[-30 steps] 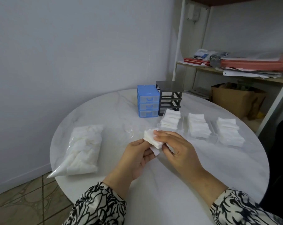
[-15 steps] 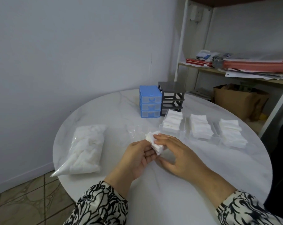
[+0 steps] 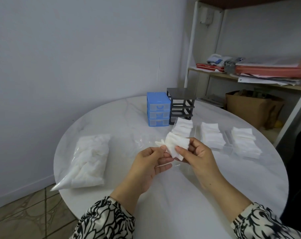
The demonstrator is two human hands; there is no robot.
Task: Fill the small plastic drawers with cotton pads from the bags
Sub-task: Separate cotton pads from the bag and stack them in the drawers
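Both hands have lifted the cotton pads (image 3: 176, 144) higher, right hand (image 3: 198, 155) pinching, left hand (image 3: 152, 163) gripping

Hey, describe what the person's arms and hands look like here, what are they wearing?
Both forearms come out of loose long sleeves in a white fabric printed with bold black swirling, leaf-like lines, the left sleeve and the right sleeve ending short of the wrists. The left hand and right hand are bare: no gloves, and no rings, watch or bracelets show in this view.
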